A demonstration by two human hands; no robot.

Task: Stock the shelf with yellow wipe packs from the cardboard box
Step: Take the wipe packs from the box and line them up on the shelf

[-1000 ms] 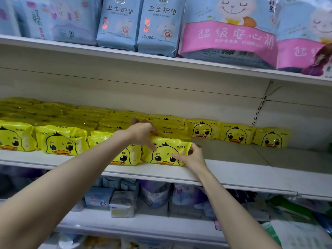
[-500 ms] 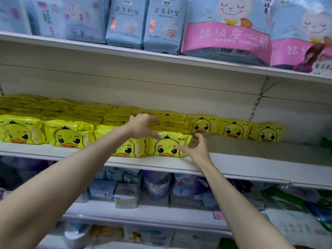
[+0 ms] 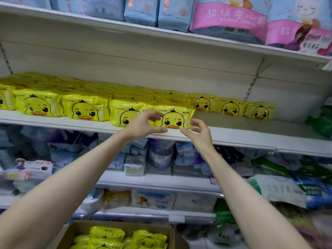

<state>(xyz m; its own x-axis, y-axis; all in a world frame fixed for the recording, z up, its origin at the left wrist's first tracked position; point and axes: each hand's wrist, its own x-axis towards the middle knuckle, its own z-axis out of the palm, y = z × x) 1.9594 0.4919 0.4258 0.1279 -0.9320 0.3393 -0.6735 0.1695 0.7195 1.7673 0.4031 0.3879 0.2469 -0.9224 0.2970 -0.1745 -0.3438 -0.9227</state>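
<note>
Front row: duck-faced yellow wipe packs (image 3: 84, 109) are stood side by side at the lip of the shelf (image 3: 53, 122), faces outward so the print can be read from the aisle. More are stacked flat behind them.
Cardboard box (image 3: 79, 230): it is seen at the bottom edge, below the shelves, with yellow packs inside (so the stocking is judged unfinished).
Left hand (image 3: 143, 125): it is held in a loose C at the left end of the last pack in the row, and nothing is gripped. Whether the thumb tip brushes the pack cannot be told.
End pack (image 3: 175, 118): it is rested upright on the shelf, face out, touching its left neighbour.
Right hand (image 3: 199, 135): the fingers are loosely curved just beside the pack's right end, and nothing is held.
Back packs (image 3: 230, 108): three are stood against the rear panel. Bare shelf is left in front of them, where the next packs are judged to go.
In the way: green packs (image 3: 321, 123) are crowded onto the far right of the same shelf, so the row is bounded there. Blue packs (image 3: 142, 11) are lined along the board above.
</note>
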